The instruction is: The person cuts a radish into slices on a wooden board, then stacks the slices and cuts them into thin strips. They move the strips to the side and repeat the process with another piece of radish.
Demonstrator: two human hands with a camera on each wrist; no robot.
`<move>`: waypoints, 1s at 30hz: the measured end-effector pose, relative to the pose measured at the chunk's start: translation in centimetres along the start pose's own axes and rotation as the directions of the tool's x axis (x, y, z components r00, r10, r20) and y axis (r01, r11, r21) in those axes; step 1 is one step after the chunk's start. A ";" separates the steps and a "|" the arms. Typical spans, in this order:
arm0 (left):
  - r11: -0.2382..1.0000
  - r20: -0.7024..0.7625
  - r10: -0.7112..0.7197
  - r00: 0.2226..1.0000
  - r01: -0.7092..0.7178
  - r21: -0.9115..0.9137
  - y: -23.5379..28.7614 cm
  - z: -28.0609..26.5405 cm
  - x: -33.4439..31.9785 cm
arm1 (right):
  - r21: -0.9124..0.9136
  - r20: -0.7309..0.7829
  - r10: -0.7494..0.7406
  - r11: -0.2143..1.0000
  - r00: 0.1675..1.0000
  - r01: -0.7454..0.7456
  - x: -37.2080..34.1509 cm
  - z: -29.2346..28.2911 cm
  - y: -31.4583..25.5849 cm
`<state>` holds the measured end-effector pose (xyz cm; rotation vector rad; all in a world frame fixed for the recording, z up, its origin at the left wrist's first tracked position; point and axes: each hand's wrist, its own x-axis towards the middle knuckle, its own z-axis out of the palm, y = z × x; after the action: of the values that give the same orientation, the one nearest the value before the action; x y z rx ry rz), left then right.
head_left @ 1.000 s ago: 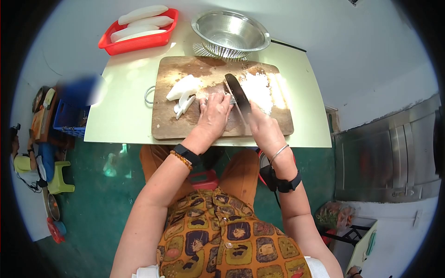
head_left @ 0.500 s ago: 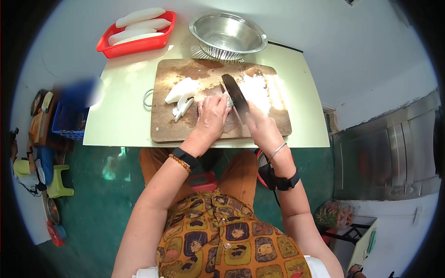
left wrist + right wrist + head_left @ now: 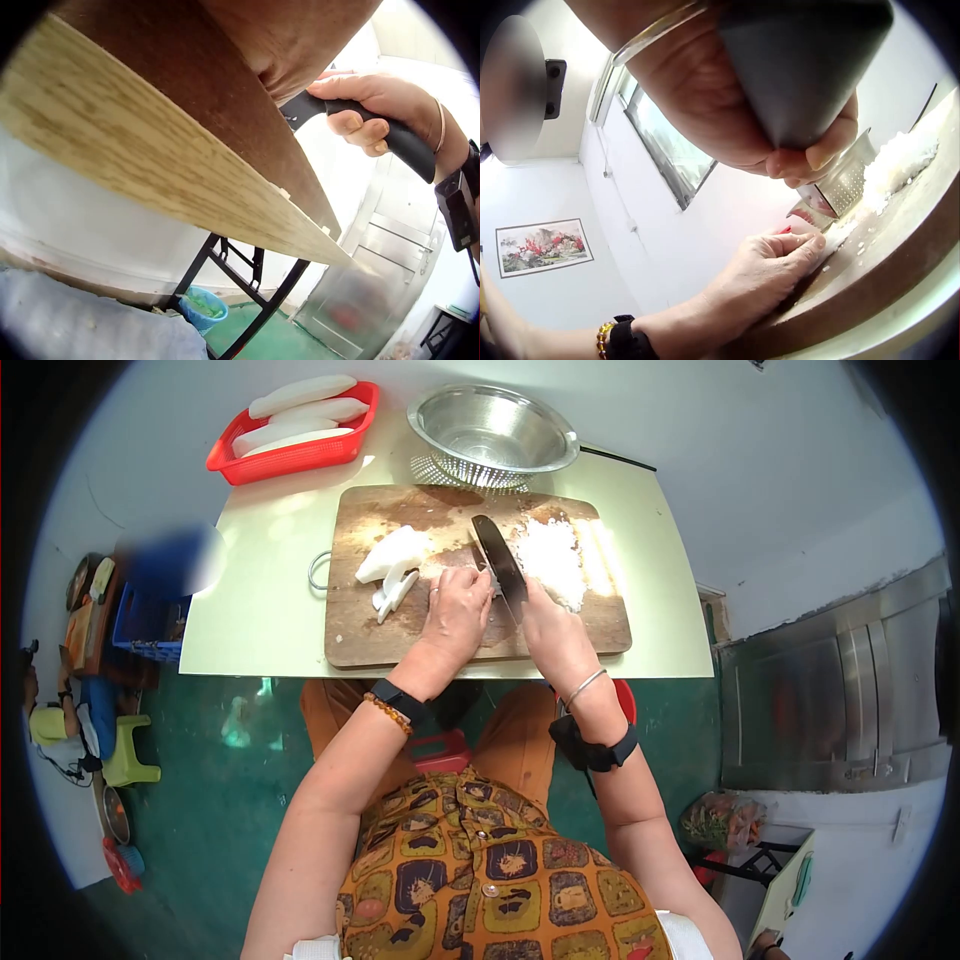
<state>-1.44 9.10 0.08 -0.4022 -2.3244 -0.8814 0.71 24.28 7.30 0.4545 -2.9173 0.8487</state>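
Note:
On the wooden cutting board [image 3: 390, 645], my left hand [image 3: 458, 610] holds white radish strips [image 3: 494, 582] down, fingertips bent close beside the blade. Those fingers cover most of the strips. My right hand [image 3: 556, 632] grips the black handle [image 3: 397, 135] of a kitchen knife [image 3: 497, 555], whose dark, broad blade slants across the board just right of my left fingers. Finely chopped radish [image 3: 553, 563] lies heaped to the right of the blade, and loose grains of it show in the right wrist view. A larger radish piece [image 3: 393, 554] and several slices [image 3: 396, 598] lie at left.
A red basket [image 3: 290, 460] of several long peeled radishes stands at the table's back left. Behind the board is a metal bowl [image 3: 490, 430] over a perforated colander [image 3: 465, 474]. The table's [image 3: 240, 600] front edge runs just beyond the board, near my legs.
The knife and my right hand have shifted a little left, closer to my left fingers. My left hand stays on the strips, and the head view has moved slightly.

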 end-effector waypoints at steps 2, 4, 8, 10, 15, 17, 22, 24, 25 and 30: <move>1.000 -0.007 0.001 1.000 -0.001 -0.004 -0.1 0.1 0.1 | 0.042 0.046 0.020 0.999 0.999 -0.022 0.2 -0.6 -0.6; 1.000 -0.022 0.006 1.000 -0.006 -0.010 -0.2 0.3 0.0 | -0.008 0.035 0.000 1.000 0.999 0.000 0.6 0.1 -0.1; 1.000 -0.018 0.015 1.000 -0.015 -0.019 -0.4 0.5 -0.2 | 0.006 0.000 -0.076 0.997 0.997 0.076 1.8 0.7 0.8; 1.000 -0.030 0.011 0.999 -0.012 -0.021 -0.6 0.6 -0.3 | 0.005 -0.075 -0.121 0.993 0.990 0.121 1.7 0.2 1.1; 0.998 -0.048 0.014 0.999 -0.016 -0.061 -0.5 0.4 -0.1 | 0.066 -0.089 -0.068 0.995 0.994 0.074 0.9 -1.3 -0.5; 0.998 -0.052 0.013 0.999 -0.016 -0.062 -0.5 0.3 0.1 | 0.015 -0.027 -0.056 0.998 0.998 0.057 1.3 0.1 0.4; 0.999 -0.033 -0.011 0.999 0.009 -0.042 -0.2 0.1 0.2 | 0.025 0.006 -0.054 0.998 0.999 0.054 1.6 0.5 0.8; 0.998 -0.054 -0.002 0.999 -0.002 -0.060 -0.3 0.1 0.2 | 0.024 0.010 -0.088 0.996 0.996 0.088 1.7 0.2 0.7; 0.998 -0.064 0.002 0.998 -0.006 -0.069 -0.4 0.2 0.1 | 0.052 -0.025 -0.079 0.995 0.997 0.081 1.5 -0.3 0.2; 0.998 -0.051 -0.016 0.999 0.013 -0.066 -0.6 0.3 0.0 | -0.018 -0.009 -0.008 1.000 1.000 0.008 1.5 0.7 0.0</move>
<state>-1.88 8.91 -0.36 -0.3859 -2.2589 -0.9663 -0.71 23.52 6.93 0.4596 -2.9103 0.8200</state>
